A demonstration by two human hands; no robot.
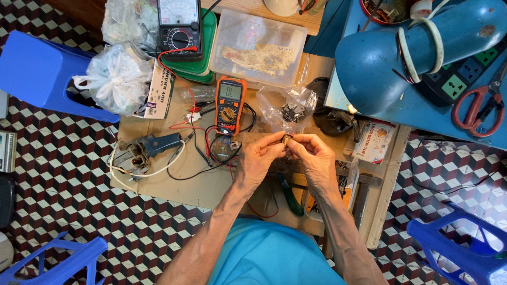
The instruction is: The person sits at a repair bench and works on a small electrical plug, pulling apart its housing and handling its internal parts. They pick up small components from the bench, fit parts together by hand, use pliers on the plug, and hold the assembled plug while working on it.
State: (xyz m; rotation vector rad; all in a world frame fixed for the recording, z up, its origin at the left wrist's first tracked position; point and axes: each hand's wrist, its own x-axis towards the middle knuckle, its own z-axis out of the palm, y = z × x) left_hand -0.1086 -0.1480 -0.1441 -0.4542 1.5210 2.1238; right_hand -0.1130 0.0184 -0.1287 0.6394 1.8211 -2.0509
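Both hands meet over the middle of the low wooden board [174, 179], toward its near half. Left hand [257, 161] and right hand [316, 158] both pinch one small brownish part [287, 139] between thumb and fingertips — fingers curled in tight on it, part held just above the board; too small to tell what it is. Just left of the left hand, an orange digital multimeter [229, 104] lies flat with its screen lit, red and black leads [182, 100] looping across the board's middle. Beyond it, at the far edge, a black analog meter [179, 26] sits on a green lidded box [203, 63], beside a clear plastic container [259, 47] with pale bits inside. A clear bag of small dark parts [289, 108] sits just beyond the hands. Near the board's left edge: a small motor-like assembly with white wire [142, 153]; a white plastic bag [117, 79] at the far left corner. Green-handled pliers [289, 195] lie under the wrists at the near edge. To the right — a blue desk lamp [412, 53], lit, on a blue surface with red-handled scissors [478, 108] and a power strip [457, 79]. Blue plastic stools [37, 68] stand on the patterned tile floor [68, 211].
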